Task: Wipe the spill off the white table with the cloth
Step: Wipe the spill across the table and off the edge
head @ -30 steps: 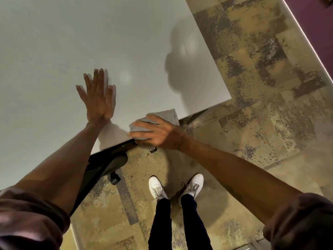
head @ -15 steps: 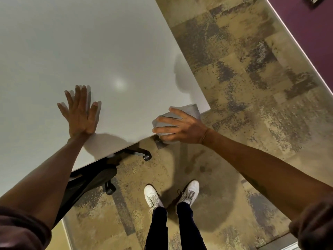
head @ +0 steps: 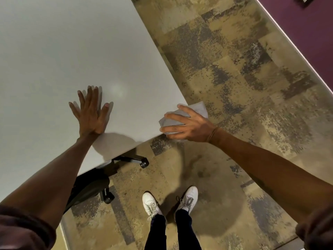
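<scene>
The white table [head: 63, 51] fills the upper left of the head view. My left hand [head: 91, 112] lies flat on it near the front edge, fingers spread, holding nothing. My right hand [head: 187, 125] presses a grey cloth [head: 198, 108] onto the table's near right corner. Its fingers are splayed over the cloth, and part of the cloth hangs past the corner over the floor. No spill shows on the table surface; a faint light reflection sits beyond my left hand.
A black office chair base with castors [head: 142, 162] sits under the table's front edge. Patterned tan and grey carpet [head: 234, 69] covers the floor. My white shoes [head: 187, 197] stand below. A purple wall [head: 306, 33] runs along the upper right.
My right hand has slid the cloth to the right along the front edge, from beside my left hand to the table's corner. My left hand stays flat on the table.
</scene>
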The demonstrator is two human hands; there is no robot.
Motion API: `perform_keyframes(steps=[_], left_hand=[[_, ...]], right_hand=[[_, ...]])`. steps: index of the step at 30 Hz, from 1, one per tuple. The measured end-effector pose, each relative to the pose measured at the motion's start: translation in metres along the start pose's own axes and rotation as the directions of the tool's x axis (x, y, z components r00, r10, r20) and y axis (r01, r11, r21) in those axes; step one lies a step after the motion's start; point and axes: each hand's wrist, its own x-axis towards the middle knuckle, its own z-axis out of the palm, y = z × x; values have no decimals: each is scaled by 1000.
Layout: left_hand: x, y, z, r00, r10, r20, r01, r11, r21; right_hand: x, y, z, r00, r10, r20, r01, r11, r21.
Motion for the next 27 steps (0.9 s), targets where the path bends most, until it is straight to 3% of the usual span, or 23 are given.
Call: perform_keyframes(steps=[7, 17, 20, 21, 22, 24, 25, 27], left_hand=[[4, 9, 6, 998, -46, -29, 46, 999, -19], [3, 6, 10, 998, -39, -52, 35, 997, -67], [2, 5, 12, 998, -25, -59, 21, 997, -69], [2, 5, 11, 998, -28, -59, 24, 997, -70], [2, 5, 11, 998, -30, -56, 26, 997, -77], [2, 5, 12, 998, -31, -50, 27, 996, -85], [3, 6, 12, 998, -31, -56, 26, 997, -76], [5, 8, 9, 998, -50, -46, 47, 997, -61]], right_hand=[[-30, 22, -7, 998, 3, 66, -3, 1000, -6], [-46, 26, 0, 1000, 20, -6, -20, 1000, -6], [-65, 40, -7, 996, 38, 85, -42, 998, 36], [-75, 47, -9, 988, 104, 117, -109, 993, 34], [-87, 53, -15, 957, 242, 161, -247, 969, 13], [-120, 60, -34, 766, 579, 280, -589, 806, -55], [-131, 63, -45, 676, 669, 308, -690, 722, -55], [-138, 60, -51, 611, 724, 321, -777, 626, 67]])
